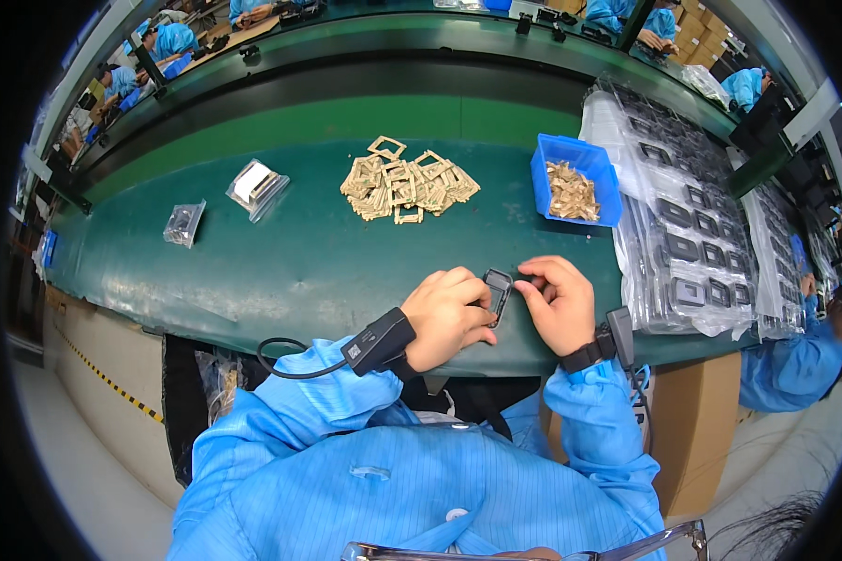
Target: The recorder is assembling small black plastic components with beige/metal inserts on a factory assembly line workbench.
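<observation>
Near the table's front edge, my left hand (447,318) grips a small dark rectangular plastic housing (499,280) with an open frame shape, fingers over its left side. My right hand (561,304) is just to the right of it, fingers curled, with thumb and forefinger close together by the housing's upper right edge. Whether a tiny part lies between those fingertips cannot be made out. Beyond my hands, a heap of tan rectangular frames (408,184) lies on the green table. A blue bin (612,192) to its right holds many small tan pieces (572,193).
Stacked clear trays (692,248) with dark housings line the table's right side. Two small clear bags of parts (257,190), (184,224) lie at the left. A cardboard box (690,430) stands below at the right. A co-worker's blue sleeve (786,374) is beyond it.
</observation>
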Motion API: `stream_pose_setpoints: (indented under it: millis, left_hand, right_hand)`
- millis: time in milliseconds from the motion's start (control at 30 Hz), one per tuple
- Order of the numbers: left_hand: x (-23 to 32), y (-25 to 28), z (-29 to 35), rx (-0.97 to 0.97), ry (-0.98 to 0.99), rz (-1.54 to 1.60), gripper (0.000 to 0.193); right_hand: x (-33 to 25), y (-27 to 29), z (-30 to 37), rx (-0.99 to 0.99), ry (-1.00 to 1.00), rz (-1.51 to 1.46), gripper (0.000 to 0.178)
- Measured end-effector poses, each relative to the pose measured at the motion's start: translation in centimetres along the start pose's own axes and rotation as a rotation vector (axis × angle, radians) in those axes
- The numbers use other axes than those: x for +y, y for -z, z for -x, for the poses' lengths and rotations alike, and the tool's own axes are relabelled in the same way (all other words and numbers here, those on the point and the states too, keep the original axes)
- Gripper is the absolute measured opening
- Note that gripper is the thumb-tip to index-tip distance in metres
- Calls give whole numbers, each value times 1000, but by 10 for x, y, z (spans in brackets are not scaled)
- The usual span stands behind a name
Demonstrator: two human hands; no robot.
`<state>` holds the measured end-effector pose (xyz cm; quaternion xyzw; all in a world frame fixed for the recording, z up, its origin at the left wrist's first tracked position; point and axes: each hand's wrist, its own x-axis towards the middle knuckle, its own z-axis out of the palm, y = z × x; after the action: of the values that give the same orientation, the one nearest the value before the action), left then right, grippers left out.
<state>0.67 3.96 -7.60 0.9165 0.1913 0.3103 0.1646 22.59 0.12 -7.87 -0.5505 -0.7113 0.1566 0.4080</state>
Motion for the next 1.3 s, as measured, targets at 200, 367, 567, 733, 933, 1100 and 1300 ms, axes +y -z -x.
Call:
stream_pose_setpoints:
  millis: [200, 367, 567, 733, 933, 1100, 1300]
  left_hand:
    - [-4, 7, -16, 180, 535, 161, 24]
    - [-20, -6, -21, 86, 554, 140, 22]
    - [-16, -7, -28, 74, 564, 57, 18]
    - [-14, -10, -31, 52, 578, -30, 12]
    - [-15, -12, -33, 68, 591, -26, 12]
    - [-19, -15, -24, 105, 507, -13, 14]
    - [-13, -15, -26, 88, 472, -60, 14]
  right_hand:
    - [-8, -25, 10, 176, -518, -324, 17]
    - [-9, -25, 7, 131, -579, -323, 17]
    - [-14, -23, 4, 121, -631, -393, 16]
    - [-11, -31, 6, 193, -557, -315, 9]
    - [-17, -32, -1, 144, -432, 103, 7]
    - [-23, -30, 5, 184, -454, -26, 7]
    - [-23, -34, 8, 166, -317, 181, 17]
